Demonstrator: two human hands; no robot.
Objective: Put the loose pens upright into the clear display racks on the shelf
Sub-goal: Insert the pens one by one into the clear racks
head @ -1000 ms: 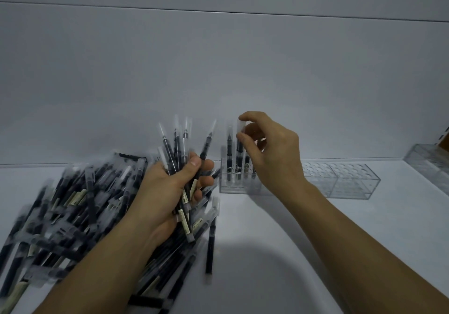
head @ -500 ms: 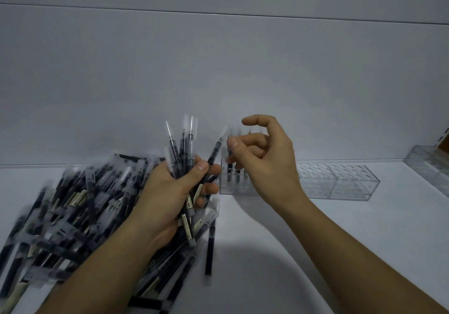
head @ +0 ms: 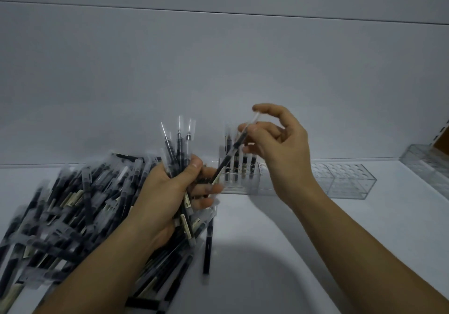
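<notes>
**One pen comes out of the bunch**

A second ago the right hand (head: 281,148) was over at the clear rack (head: 233,188). Its fingers were on the tops of the pens standing there. Then it came across to the bunch of pens (head: 178,141) in the left hand (head: 167,192) and pinched the one on the right side. Now that pen (head: 227,160) has been pulled up and away from the others. It leans in the right hand's fingers, with its low end close by the left hand's fingers. Fewer pens stick up out of the bunch.
</notes>
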